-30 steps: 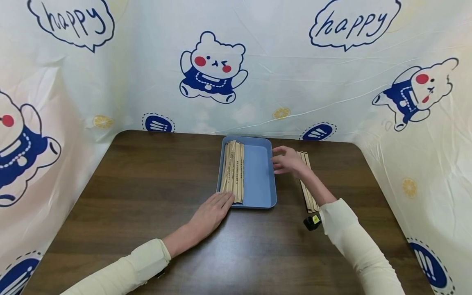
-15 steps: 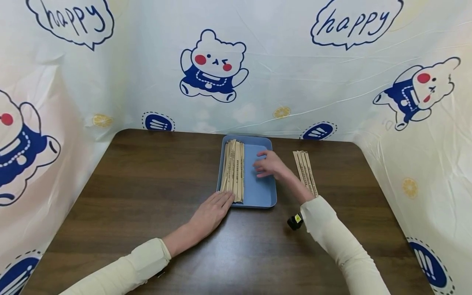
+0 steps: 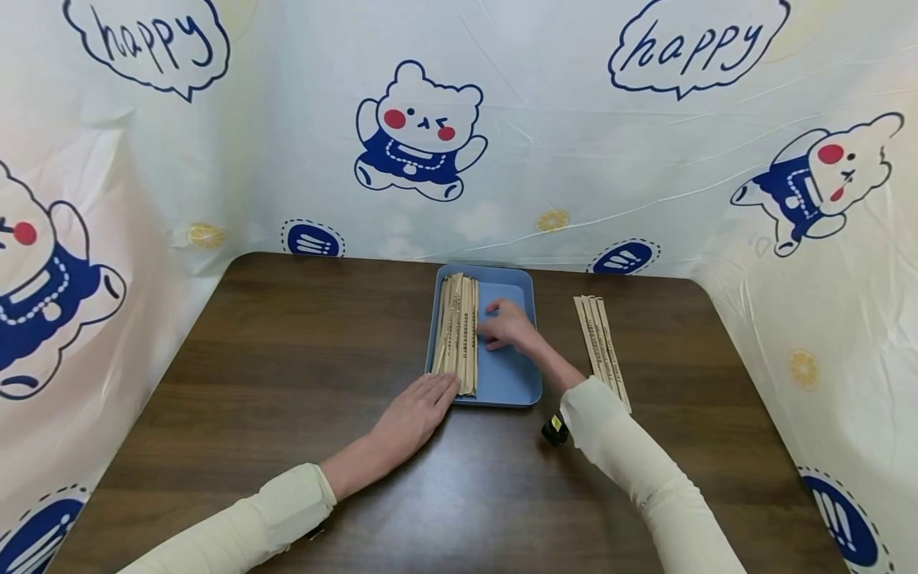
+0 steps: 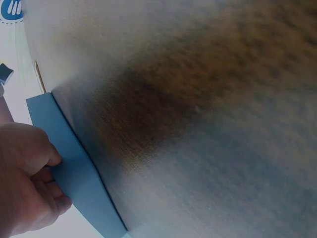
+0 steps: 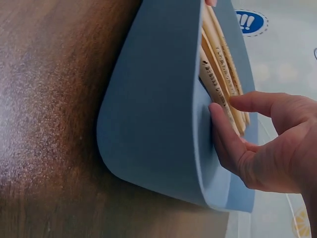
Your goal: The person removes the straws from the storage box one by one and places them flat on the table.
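Observation:
A blue tray [image 3: 508, 375] stands near the table's back edge, with several paper-wrapped chopsticks [image 3: 457, 335] lined up along its left side. Dark print runs down their sleeves. At the near left corner, my left hand [image 3: 412, 418] holds the tray; in the left wrist view its thumb and curled fingers [image 4: 62, 203] lie against the outer wall. My right hand [image 3: 509, 327] reaches into the tray from the right. Its fingers, spread from the thumb, touch the right side of the row in the right wrist view, where the thumb [image 5: 252, 101] lies by the sleeves.
To the right of the tray, several more wrapped chopsticks [image 3: 601, 343] lie side by side on the brown table [image 3: 287, 343]. A printed curtain [image 3: 301, 119] hangs behind and at both sides. A small black device [image 3: 555, 430] sits at my right wrist.
My right hand has moved left from beside the tray, over its right rim, to the row of chopsticks. My left hand stays on the tray corner.

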The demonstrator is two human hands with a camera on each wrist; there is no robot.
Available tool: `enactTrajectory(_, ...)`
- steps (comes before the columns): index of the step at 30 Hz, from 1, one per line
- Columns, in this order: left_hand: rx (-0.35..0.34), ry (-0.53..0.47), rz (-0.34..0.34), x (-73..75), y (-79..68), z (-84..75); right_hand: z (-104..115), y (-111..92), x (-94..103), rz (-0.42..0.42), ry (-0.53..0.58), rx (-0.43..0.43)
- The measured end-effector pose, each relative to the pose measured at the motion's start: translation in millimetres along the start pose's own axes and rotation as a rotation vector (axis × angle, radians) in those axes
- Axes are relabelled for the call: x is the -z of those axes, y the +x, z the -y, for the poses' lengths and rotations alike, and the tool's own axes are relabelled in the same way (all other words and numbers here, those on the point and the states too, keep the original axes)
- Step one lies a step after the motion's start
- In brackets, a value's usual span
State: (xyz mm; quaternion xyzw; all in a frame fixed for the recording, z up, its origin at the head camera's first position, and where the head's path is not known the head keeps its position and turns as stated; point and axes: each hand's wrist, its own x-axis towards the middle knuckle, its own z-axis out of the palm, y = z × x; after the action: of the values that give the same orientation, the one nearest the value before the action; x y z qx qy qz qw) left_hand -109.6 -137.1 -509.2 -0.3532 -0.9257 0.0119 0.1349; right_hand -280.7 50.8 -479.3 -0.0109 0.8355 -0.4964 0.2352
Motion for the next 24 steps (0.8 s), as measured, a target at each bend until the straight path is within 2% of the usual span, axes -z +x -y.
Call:
enactTrajectory(3,-0.001,0.002,0.002,0.2,0.5,0.2,0.6,0.1,-2.3,-0.020,-0.044,0.010)
enactTrajectory(14,-0.001,0.004,-0.014,0.1,-0.1,-0.5,-5.2,5.8,-4.2,-0.029,-0.084,0.043)
enactTrajectory(24,0.002,0.012,-0.013,0.0,0.3,-0.7,-0.9,9.3,-6.8,-0.081,-0.302,0.071)
